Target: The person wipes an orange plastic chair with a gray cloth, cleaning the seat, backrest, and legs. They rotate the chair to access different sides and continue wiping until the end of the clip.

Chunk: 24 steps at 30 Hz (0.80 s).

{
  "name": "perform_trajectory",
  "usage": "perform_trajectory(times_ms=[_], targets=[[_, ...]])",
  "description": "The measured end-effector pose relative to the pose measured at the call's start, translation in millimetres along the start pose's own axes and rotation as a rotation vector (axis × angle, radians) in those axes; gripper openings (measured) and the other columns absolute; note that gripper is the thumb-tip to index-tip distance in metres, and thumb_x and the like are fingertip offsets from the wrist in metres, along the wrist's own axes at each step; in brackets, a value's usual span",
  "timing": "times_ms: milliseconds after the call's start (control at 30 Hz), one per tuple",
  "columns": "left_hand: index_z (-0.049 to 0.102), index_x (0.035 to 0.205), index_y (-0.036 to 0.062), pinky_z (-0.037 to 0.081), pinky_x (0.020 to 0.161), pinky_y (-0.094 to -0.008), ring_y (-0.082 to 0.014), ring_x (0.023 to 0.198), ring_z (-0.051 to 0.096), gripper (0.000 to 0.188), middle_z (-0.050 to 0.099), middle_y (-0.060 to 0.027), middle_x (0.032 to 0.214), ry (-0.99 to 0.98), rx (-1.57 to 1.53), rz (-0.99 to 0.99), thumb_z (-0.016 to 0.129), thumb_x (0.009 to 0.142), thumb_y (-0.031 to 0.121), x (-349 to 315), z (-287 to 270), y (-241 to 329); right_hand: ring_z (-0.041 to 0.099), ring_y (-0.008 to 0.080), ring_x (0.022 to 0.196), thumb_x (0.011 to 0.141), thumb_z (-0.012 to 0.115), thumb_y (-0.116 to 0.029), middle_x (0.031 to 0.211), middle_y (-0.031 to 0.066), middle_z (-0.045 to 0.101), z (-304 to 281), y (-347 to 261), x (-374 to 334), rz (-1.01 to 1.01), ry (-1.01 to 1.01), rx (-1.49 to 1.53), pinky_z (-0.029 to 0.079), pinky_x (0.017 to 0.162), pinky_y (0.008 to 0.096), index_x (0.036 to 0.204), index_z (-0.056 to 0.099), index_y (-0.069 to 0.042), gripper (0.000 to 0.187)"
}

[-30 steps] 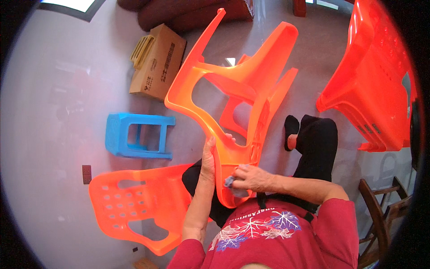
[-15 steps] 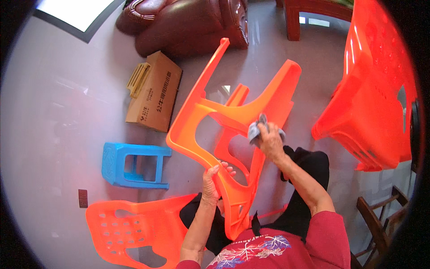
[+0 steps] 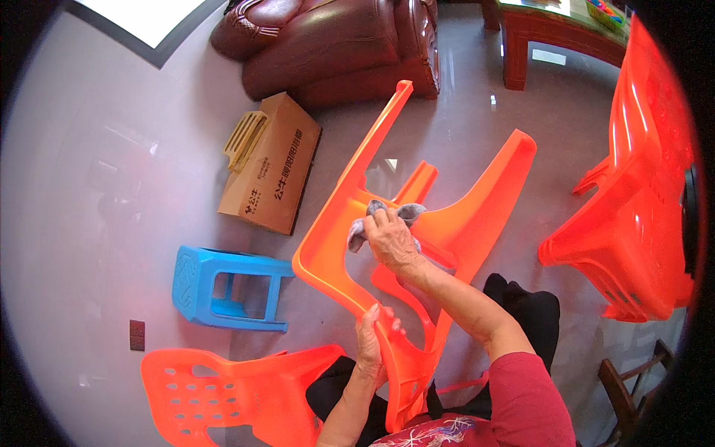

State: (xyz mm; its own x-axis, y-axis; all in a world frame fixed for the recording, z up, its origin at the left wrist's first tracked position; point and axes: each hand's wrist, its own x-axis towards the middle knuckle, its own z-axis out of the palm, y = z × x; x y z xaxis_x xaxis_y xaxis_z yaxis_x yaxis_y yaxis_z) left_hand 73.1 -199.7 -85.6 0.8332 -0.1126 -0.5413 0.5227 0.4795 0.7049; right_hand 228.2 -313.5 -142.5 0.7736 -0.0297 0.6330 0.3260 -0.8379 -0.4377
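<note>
An orange plastic chair (image 3: 319, 257) lies tipped in front of me, its legs pointing away and upward. My left hand (image 3: 370, 344) is closed around the edge of its frame, low on the near side. A crumpled grey cloth (image 3: 357, 237) is bunched under the fingers of my right hand (image 3: 392, 240). That hand presses the cloth to the frame near the base of the upper left leg, above the curved opening. My right forearm crosses over the chair and covers part of it.
At lower left stands another orange chair (image 3: 272, 387), with a blue stool (image 3: 195, 287) above it. A cardboard box (image 3: 279, 179) bears a yellow slotted piece (image 3: 244, 141). Stacked red chairs (image 3: 633, 231) are at right. A brown sofa (image 3: 335, 56) and wooden table (image 3: 515, 56) stand at the back.
My right hand has moved left with the cloth, from the right-hand leg to the upper left part of the frame. My left hand keeps its hold. The whole view has shifted slightly.
</note>
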Motion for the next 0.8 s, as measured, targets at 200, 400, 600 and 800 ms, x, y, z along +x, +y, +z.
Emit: perform_trajectory(times_ms=[200, 400, 600, 800], targets=[[0.044, 0.105, 0.0104, 0.049, 0.061, -0.0375, -0.0183, 0.066, 0.051, 0.026, 0.052, -0.0065, 0.083, -0.052, -0.01, 0.008, 0.056, 0.087, 0.026, 3, -10, -4, 0.059, 0.0316, 0.082, 0.081, 0.057, -0.012, 0.088, 0.0154, 0.06, 30, 45, 60, 0.509, -0.082, 0.406, 0.048, 0.072, 0.0421, 0.095, 0.056, -0.004, 0.016], [0.042, 0.113, 0.0112, 0.05, 0.063, -0.0396, -0.0192, 0.068, 0.052, 0.032, 0.052, -0.0078, 0.085, -0.108, -0.097, 0.001, 0.056, 0.086, 0.019, 5, -18, -8, 0.058, 0.0136, 0.081, 0.091, 0.046, -0.008, 0.089, 0.0001, 0.059, 33, 171, 145, 0.855, 0.712, 1.536, 0.049, 0.073, 0.0333, 0.095, 0.056, -0.011, 0.011], [0.04, 0.119, 0.011, 0.051, 0.066, -0.0425, -0.021, 0.071, 0.053, 0.038, 0.052, -0.0099, 0.089, -0.161, -0.006, 0.029, 0.056, 0.085, 0.016, 6, -24, -10, 0.058, 0.0195, 0.066, 0.094, 0.048, -0.024, 0.096, 0.0045, 0.057, 43, 180, 179, 0.808, 0.569, 1.726, 0.05, 0.055, 0.0381, 0.108, 0.047, -0.015, 0.017], [0.039, 0.12, 0.0115, 0.051, 0.067, -0.0428, -0.0215, 0.073, 0.053, 0.042, 0.052, -0.0101, 0.089, -0.177, 0.027, 0.024, 0.058, 0.083, 0.015, 9, -29, -9, 0.059, 0.0211, 0.057, 0.095, 0.047, -0.024, 0.067, 0.0078, 0.055, 69, 131, 170, 0.983, 0.679, 1.802, 0.054, 0.053, 0.0358, 0.104, 0.044, -0.018, 0.011]])
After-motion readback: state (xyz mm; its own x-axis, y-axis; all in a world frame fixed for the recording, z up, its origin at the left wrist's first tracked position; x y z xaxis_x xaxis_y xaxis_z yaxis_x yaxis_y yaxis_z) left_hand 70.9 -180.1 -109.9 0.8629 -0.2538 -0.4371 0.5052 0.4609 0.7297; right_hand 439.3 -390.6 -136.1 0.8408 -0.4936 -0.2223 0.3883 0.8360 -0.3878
